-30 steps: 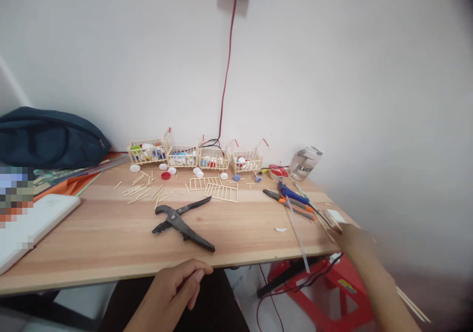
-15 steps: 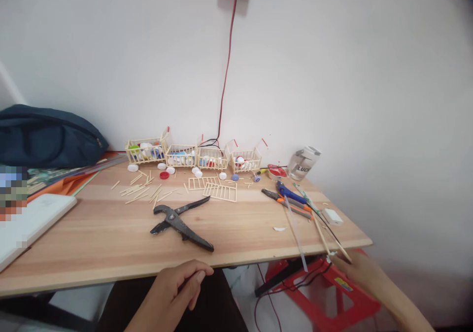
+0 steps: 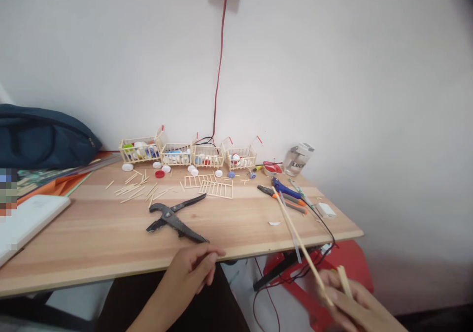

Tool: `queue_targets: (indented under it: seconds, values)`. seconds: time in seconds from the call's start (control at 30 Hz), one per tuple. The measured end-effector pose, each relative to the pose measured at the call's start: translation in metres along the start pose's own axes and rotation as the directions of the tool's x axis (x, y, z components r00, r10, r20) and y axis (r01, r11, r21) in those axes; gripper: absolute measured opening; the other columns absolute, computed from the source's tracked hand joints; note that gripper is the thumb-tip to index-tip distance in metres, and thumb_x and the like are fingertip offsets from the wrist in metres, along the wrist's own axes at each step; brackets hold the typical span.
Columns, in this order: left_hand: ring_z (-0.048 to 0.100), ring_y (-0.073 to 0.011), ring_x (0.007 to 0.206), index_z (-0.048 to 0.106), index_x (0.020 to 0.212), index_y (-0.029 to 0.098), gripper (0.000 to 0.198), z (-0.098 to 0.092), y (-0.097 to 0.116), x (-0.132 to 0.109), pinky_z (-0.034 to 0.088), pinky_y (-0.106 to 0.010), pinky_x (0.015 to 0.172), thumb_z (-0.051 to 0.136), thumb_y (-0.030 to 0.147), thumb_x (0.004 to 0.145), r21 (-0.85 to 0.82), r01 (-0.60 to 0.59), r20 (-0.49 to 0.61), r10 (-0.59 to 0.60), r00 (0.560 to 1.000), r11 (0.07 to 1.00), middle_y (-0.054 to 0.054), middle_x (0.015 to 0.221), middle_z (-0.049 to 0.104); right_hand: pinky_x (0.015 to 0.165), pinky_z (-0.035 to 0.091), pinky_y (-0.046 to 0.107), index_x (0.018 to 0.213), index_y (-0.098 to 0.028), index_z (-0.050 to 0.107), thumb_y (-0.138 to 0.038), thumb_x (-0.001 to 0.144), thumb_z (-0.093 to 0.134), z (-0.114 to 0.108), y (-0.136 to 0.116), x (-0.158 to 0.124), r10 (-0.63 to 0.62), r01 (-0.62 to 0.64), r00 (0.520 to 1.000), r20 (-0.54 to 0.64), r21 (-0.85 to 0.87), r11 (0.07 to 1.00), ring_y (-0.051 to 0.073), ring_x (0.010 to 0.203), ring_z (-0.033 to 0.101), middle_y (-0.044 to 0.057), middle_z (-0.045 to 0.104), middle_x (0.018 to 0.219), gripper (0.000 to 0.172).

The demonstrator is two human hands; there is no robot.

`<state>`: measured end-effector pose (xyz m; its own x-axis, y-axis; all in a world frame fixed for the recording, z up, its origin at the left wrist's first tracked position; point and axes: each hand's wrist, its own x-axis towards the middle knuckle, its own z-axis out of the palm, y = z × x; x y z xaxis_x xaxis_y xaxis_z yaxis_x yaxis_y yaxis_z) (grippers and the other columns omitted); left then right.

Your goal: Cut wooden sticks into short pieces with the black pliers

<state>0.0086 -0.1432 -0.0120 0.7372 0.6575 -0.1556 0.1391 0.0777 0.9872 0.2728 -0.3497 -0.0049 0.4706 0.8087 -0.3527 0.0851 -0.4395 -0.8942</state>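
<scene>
My right hand [image 3: 347,297], past the table's front right edge, is closed around thin bamboo sticks [image 3: 301,243]. A long one slants up and left over the tabletop, and short pale ends poke out above my fingers. At the front edge my left hand [image 3: 195,270] is loosely closed, thumb against the forefinger, with nothing visible in it. Just beyond lies a black plier-like cutter [image 3: 173,217], its handles spread. Blue-handled pliers [image 3: 286,188] and orange-and-grey pliers [image 3: 288,201] lie under the long stick's far end, beside a clear strip [image 3: 294,238].
Several small stick-built carts [image 3: 177,154] stand along the wall. Cut sticks [image 3: 133,189] and ladder-like frames [image 3: 217,189] lie before them. A clear cup [image 3: 298,159] and white box [image 3: 326,210] stand right; a blue bag [image 3: 44,135] left. Below is a red stool [image 3: 354,258].
My right hand has lifted the bamboo sticks from beside the table edge and come nearer to me. My left hand has shifted slightly right and up. The view has turned a little right.
</scene>
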Motion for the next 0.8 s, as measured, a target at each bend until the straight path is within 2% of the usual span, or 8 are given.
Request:
queue_targets:
  seconds: [0.07,0.13,0.23,0.33,0.47,0.57,0.67,0.8]
  values:
    - [0.034,-0.0041,0.042,0.060,0.105,0.010,0.045,0.009,0.006,0.012,0.022,-0.019,0.041,0.053,0.046,0.080,-0.160,-0.002,0.008,0.003,1.000,0.987,0.001,0.063,0.053,0.041,0.013,0.020,0.074,-0.019,0.050,-0.064,0.072,0.057,0.033,-0.013,0.011,-0.073,0.072,0.983,0.167,0.011,0.997,0.005,0.043,0.018,-0.008,0.030,0.050,0.045]
    - [0.036,-0.0033,0.042,0.055,0.115,0.010,0.050,0.016,0.012,0.023,0.025,-0.019,0.041,0.058,0.044,0.077,-0.301,-0.036,-0.011,0.034,0.999,0.953,-0.004,0.077,0.060,0.040,0.011,0.020,0.073,-0.018,0.047,-0.062,0.072,0.058,0.061,-0.020,0.023,-0.095,0.089,0.927,0.362,0.033,0.995,0.004,0.040,0.017,-0.009,0.028,0.049,0.045]
    - [0.043,-0.0039,0.047,0.054,0.113,0.012,0.050,0.021,0.018,0.036,0.029,-0.019,0.042,0.063,0.041,0.074,-0.435,-0.038,-0.005,0.040,0.999,0.899,-0.008,0.088,0.063,0.039,0.013,0.019,0.072,-0.018,0.046,-0.063,0.073,0.056,0.087,-0.019,0.036,-0.121,0.105,0.870,0.478,0.058,0.993,0.003,0.039,0.018,-0.010,0.029,0.049,0.046]
    - [0.041,-0.0028,0.044,0.058,0.096,0.012,0.039,0.020,0.017,0.042,0.029,-0.017,0.042,0.067,0.039,0.070,-0.470,-0.033,-0.006,0.034,0.999,0.882,-0.004,0.076,0.061,0.039,0.014,0.019,0.074,-0.018,0.048,-0.060,0.076,0.055,0.096,-0.010,0.040,-0.112,0.112,0.861,0.496,0.029,0.993,0.003,0.039,0.021,-0.009,0.033,0.049,0.044]
    - [0.041,-0.0037,0.043,0.050,0.080,0.016,0.037,0.017,0.012,0.045,0.027,-0.016,0.039,0.070,0.043,0.066,-0.497,0.000,-0.005,-0.003,1.000,0.868,0.004,0.060,0.052,0.040,0.016,0.018,0.077,-0.017,0.049,-0.053,0.080,0.055,0.097,-0.003,0.040,-0.126,0.137,0.865,0.487,0.013,0.991,0.004,0.041,0.027,-0.008,0.038,0.051,0.037]
    - [0.040,-0.0038,0.042,0.047,0.082,0.018,0.042,0.017,0.011,0.047,0.026,-0.015,0.039,0.071,0.046,0.064,-0.499,-0.011,-0.006,0.009,1.000,0.866,0.005,0.058,0.050,0.039,0.019,0.018,0.078,-0.017,0.049,-0.051,0.081,0.054,0.099,-0.009,0.038,-0.129,0.151,0.853,0.506,-0.003,0.989,0.003,0.038,0.033,-0.006,0.048,0.057,0.034]
    - [0.036,-0.0023,0.042,0.052,0.080,0.014,0.041,0.014,0.015,0.048,0.024,-0.016,0.040,0.069,0.048,0.066,-0.462,-0.056,-0.019,0.054,0.998,0.885,0.005,0.057,0.046,0.039,0.022,0.018,0.078,-0.017,0.046,-0.050,0.080,0.055,0.102,-0.021,0.038,-0.121,0.144,0.852,0.509,-0.005,0.990,0.003,0.037,0.040,0.000,0.061,0.071,0.034]
    - [0.035,-0.0026,0.045,0.058,0.082,0.011,0.037,0.005,0.022,0.049,0.022,-0.016,0.041,0.068,0.044,0.069,-0.484,-0.097,-0.034,0.092,0.995,0.870,0.004,0.057,0.044,0.041,0.021,0.019,0.078,-0.017,0.046,-0.053,0.075,0.060,0.102,-0.033,0.042,-0.152,0.146,0.877,0.455,0.050,0.988,0.004,0.039,0.039,0.000,0.060,0.067,0.039]
